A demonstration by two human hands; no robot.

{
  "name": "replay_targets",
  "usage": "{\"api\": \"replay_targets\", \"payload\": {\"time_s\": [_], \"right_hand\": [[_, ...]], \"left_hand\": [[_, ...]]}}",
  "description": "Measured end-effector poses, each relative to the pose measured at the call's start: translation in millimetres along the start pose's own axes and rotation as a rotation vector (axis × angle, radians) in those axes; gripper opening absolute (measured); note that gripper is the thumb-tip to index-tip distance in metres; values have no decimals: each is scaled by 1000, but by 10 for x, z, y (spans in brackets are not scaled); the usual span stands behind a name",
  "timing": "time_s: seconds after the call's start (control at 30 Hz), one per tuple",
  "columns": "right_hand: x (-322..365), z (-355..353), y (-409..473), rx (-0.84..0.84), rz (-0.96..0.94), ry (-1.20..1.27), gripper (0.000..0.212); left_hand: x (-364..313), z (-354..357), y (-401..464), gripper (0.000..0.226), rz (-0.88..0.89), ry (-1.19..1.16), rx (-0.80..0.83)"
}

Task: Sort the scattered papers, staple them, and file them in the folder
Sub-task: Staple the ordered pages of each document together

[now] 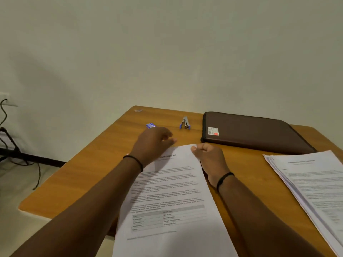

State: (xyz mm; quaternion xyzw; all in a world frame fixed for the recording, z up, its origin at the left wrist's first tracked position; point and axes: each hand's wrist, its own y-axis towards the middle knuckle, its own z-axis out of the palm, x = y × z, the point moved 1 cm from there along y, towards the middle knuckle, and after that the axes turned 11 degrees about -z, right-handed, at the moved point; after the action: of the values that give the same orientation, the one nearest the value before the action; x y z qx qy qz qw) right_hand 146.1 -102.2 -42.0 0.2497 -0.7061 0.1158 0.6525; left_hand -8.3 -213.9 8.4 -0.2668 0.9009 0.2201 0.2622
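The right hand [207, 156] pinched the top right corner of the printed sheets [170, 197], while the left hand [154, 143] rested on their top left corner, fingers loosely bent. The sheets lay on the wooden desk [96, 173] before the person. Thin and floppy, they would likely slide apart unless squared and held near that corner for the stapler [185, 123].

One head-worn camera looks forward and down, close over the wooden desk [89, 164].
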Motion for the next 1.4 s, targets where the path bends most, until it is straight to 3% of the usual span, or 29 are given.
{"api": "replay_targets", "payload": {"time_s": [0.1, 0.27, 0.33, 0.43, 0.53, 0.67, 0.87, 0.93, 1.03, 1.13, 1.4], "right_hand": [[-13, 19, 24, 17, -62, 15, 14], [-81, -7, 122, 37, -86, -22, 8], [-96, -14, 178, 51, -97, -33, 10], [-59, -8, 231, 84, -98, -46, 31], [-79, 63, 343, 39, -225, -165, 38], [-155, 190, 635, -110, -548, -498, 27], [-183, 407, 1122, -120, -673, -963, 27], [-184, 531, 1267, -53, -628, -1111, 38], [-192, 601, 1473, -37, -400, -1157, 52], [-222, 631, 1560, -11, -281, -1177, 52], [-212, 519, 1195, -81, -380, -852, 27]], "left_hand": [[-167, 202, 143, 30, 0, -179, 265], [-9, 356, 287, 31, -85, -337, 411], [38, 401, 307, 31, -122, -370, 422], [122, 453, 328, 30, -203, -465, 412], [205, 481, 342, 27, -248, -510, 375], [302, 464, 320, 30, -227, -548, 302], [435, 527, 327, 33, -209, -534, 273], [447, 551, 368, 37, -192, -513, 271], [474, 574, 418, 42, -190, -527, 279], [499, 587, 423, 44, -197, -532, 281], [516, 555, 430, 45, -204, -529, 293]]}}
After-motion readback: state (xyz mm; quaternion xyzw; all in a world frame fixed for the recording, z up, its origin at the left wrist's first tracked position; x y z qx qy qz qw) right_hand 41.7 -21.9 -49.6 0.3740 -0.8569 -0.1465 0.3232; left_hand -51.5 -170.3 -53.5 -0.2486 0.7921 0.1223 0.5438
